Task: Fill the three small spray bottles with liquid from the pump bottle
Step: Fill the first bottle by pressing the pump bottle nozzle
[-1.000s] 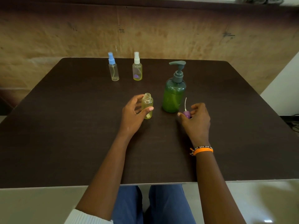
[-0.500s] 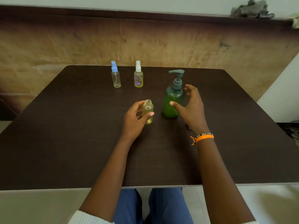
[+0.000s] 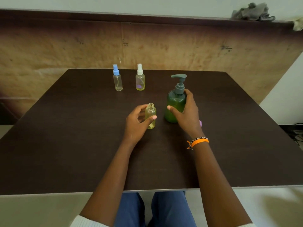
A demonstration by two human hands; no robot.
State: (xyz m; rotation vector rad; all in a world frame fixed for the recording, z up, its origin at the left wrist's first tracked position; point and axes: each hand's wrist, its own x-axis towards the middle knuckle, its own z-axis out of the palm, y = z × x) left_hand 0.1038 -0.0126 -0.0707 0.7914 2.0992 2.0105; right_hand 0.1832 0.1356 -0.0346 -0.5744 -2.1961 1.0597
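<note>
An uncapped small yellowish bottle (image 3: 151, 114) stands on the dark table (image 3: 65, 145), and my left hand (image 3: 136, 123) holds it between thumb and fingers. To its right stands the green pump bottle (image 3: 175, 102) with a grey pump head; my right hand (image 3: 185, 115) grips its body, thumb in front and fingers round the right side. Behind my right hand a bit of the purple spray cap (image 3: 200, 123) shows on the table. At the back stand a clear spray bottle with a blue cap (image 3: 117, 78) and a yellowish one with a white cap (image 3: 140, 78).
A worn brown wall panel (image 3: 164, 46) rises behind the table, with a grey cloth (image 3: 252, 12) on its ledge at the top right. The table's near edge runs above my knees. Cables (image 3: 296, 130) lie on the floor at the right.
My right hand set the purple spray cap down on the table, moved to the pump bottle and closed round it. My left hand has kept hold of the open bottle.
</note>
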